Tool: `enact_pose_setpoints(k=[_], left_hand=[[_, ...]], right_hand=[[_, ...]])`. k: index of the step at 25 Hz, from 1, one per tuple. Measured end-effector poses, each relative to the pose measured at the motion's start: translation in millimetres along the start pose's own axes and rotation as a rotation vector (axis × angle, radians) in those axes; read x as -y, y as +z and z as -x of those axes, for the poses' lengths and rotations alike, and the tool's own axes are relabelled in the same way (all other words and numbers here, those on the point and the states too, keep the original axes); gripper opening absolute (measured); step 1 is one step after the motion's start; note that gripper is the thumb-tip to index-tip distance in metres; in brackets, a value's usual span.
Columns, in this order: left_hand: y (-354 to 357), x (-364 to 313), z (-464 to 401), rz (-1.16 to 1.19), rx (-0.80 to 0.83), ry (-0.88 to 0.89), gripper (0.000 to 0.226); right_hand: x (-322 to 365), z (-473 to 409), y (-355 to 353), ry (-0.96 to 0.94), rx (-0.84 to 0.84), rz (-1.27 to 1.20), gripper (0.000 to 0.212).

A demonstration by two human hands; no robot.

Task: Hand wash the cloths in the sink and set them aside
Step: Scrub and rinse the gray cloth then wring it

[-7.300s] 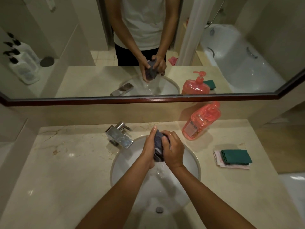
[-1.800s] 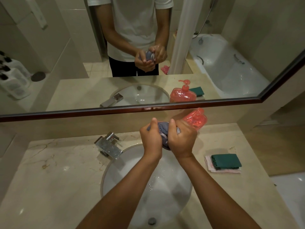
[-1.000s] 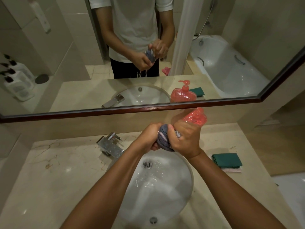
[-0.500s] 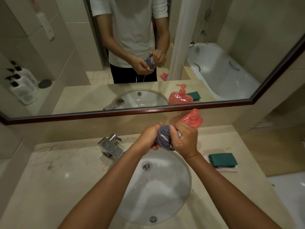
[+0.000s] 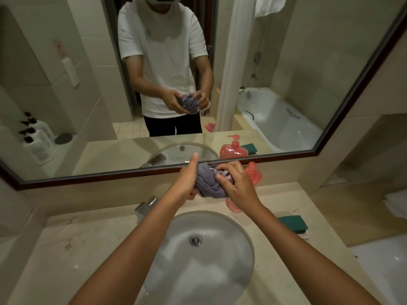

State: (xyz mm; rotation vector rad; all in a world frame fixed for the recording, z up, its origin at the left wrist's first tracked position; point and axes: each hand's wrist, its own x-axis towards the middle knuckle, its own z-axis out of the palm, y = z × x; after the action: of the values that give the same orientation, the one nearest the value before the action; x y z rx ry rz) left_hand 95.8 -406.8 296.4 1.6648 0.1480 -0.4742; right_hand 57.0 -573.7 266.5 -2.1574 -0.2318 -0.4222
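While bunched into a wrinkled wad, grey-purple cloth held up over the far rim of the sink, well clear of the basin. Cupped from the side and beneath by the left hand, thumb stuck straight up, fingers wrapped under the wad. Pinched at its top right by the right hand, fingertips curled into a pale fold of the fabric. Both grasps closed on the same cloth, hands nearly touching across it.

Directly behind the right hand, pink soap bottle, mostly hidden. Below and left of the grip, chrome tap, partly covered by the left forearm. Straight below, white basin with a metal drain at its centre. Down and to the right of the grip, folded green cloth lying on the marble counter, perhaps atop a paler pink one, only a sliver of which shows. Beyond the grip, mirror reflecting both hands, the wad, a white T-shirt and a bathtub.
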Motion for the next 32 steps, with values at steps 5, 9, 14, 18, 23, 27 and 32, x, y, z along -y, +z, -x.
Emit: enact_pose_setpoints(k=[5, 9, 14, 18, 23, 27, 32], left_hand=[[-12.0, -8.5, 17.8, -0.344, -0.053, 0.288, 0.068], [-25.5, -33.6, 18.1, -0.533, -0.155, 0.408, 0.064], [-29.8, -73.1, 32.8, -0.291, 0.026, 0.387, 0.038], [-48.1, -95.4, 33.7, -0.306, 0.036, 0.464, 0.023], [-18.8, -78.2, 33.5, 0.052, 0.14, 0.353, 0.03], [-4.1, -75.9, 33.6, 0.145, 0.367, 0.136, 0.038], [19.7, -81.9, 30.7, -0.043, 0.6, 0.037, 0.051]], right_hand=[[27.3, -22.5, -15.7, 0.661, -0.134, -0.329, 0.033], [37.1, -22.2, -31.5, 0.757, 0.014, -0.525, 0.045], [53.1, -11.7, -16.8, 0.335, 0.26, -0.475, 0.039], [53.4, -21.7, -29.2, 0.494, 0.036, -0.514, 0.039], [49.5, -22.4, -62.3, 0.514, 0.057, -0.638, 0.041], [50.4, -47.5, -100.0, 0.59, 0.045, -0.466, 0.064], [40.6, -68.9, -121.5, 0.804, 0.238, -0.682, 0.036]])
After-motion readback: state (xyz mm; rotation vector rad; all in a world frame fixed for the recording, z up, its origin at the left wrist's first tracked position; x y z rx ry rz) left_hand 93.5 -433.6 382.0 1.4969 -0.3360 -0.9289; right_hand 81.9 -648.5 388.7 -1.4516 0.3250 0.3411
